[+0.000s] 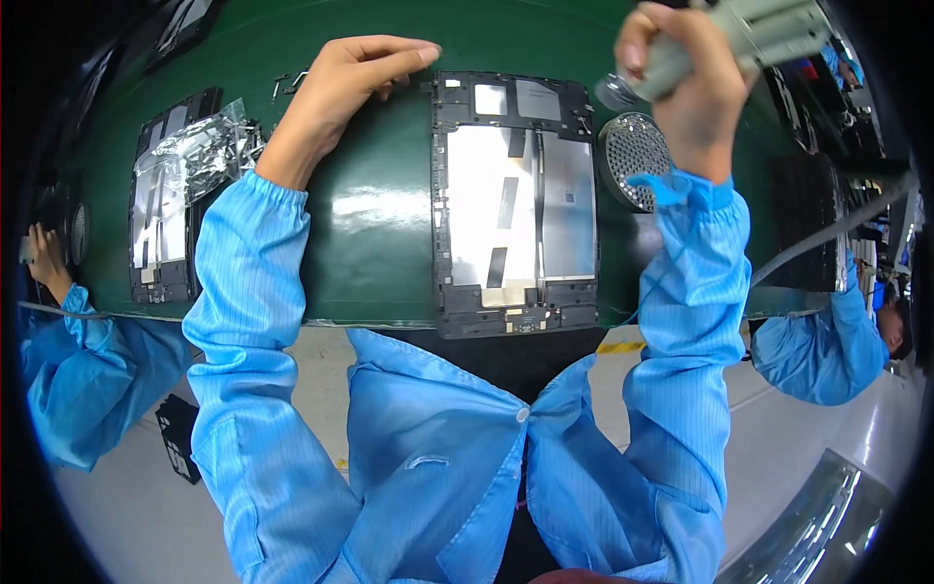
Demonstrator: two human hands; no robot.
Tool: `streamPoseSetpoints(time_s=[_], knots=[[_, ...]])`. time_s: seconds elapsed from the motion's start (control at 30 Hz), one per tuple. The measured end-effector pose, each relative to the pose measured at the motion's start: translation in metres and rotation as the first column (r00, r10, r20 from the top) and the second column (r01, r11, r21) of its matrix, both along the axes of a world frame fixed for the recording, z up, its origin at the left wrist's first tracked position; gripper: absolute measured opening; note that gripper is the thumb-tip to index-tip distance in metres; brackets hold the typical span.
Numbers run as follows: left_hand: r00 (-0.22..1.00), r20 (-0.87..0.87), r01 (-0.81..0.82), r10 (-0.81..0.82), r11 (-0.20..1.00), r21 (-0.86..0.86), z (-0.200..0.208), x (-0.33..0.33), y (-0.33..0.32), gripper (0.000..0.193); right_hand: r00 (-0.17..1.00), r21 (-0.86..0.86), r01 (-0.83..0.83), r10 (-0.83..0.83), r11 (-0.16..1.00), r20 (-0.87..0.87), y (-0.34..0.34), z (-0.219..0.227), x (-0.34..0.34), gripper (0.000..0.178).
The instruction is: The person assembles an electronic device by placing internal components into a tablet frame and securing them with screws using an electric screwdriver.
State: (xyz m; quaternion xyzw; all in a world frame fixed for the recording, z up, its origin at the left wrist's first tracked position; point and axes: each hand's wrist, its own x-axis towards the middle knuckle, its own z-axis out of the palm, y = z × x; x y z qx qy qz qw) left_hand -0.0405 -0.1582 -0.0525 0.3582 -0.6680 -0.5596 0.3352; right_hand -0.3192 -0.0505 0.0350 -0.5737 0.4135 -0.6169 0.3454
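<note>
An opened tablet body [567, 224] lies on the green bench in front of me, with a black frame, silver panels and dark strips across its middle. Just beyond its far left corner is my left hand [365, 73], thumb and forefinger pinched together; whatever they hold is too small to make out. My right hand [696, 88] grips a pale green handheld power tool [769, 34] with a clear tip. That tip is raised beside the tablet's far right corner, above a round perforated metal dish [634, 161]. Motion blurs the tool and the right hand a little.
Another opened tablet body [161, 229] lies at the left, with crumpled clear plastic [209, 151] over it. A dark stack [812, 224] stands at the right, where a grey cable [827, 232] hangs. Co-workers in blue sleeves sit on both sides.
</note>
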Motion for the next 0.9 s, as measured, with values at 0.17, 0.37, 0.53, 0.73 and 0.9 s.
streamPoseSetpoints(time_s=[0.17,0.37,0.53,0.73,0.9], knots=[[0.993,0.035,0.112,-0.113,0.993,0.033,0.001,-0.002,0.001,0.027,0.985,-0.037,0.060,-0.053,0.998,0.163,-0.032,0.012,0.084,0.024],[0.983,0.119,0.143,-0.137,0.989,-0.039,-0.003,-0.003,-0.002,0.027,0.980,-0.077,0.036,-0.020,0.996,0.196,-0.057,-0.010,0.107,0.022],[0.977,0.157,0.150,-0.141,0.987,-0.049,0.000,-0.004,0.000,0.025,0.979,-0.063,0.054,-0.040,0.997,0.200,-0.061,-0.013,0.115,0.023],[0.983,0.142,0.127,-0.117,0.990,-0.067,-0.007,-0.006,-0.002,0.023,0.979,-0.040,0.017,-0.008,0.999,0.202,-0.063,-0.020,0.117,0.025],[0.972,0.167,0.179,-0.168,0.982,-0.056,-0.007,-0.003,-0.007,0.024,0.980,-0.053,-0.010,0.020,0.999,0.197,-0.063,-0.023,0.120,0.025]])
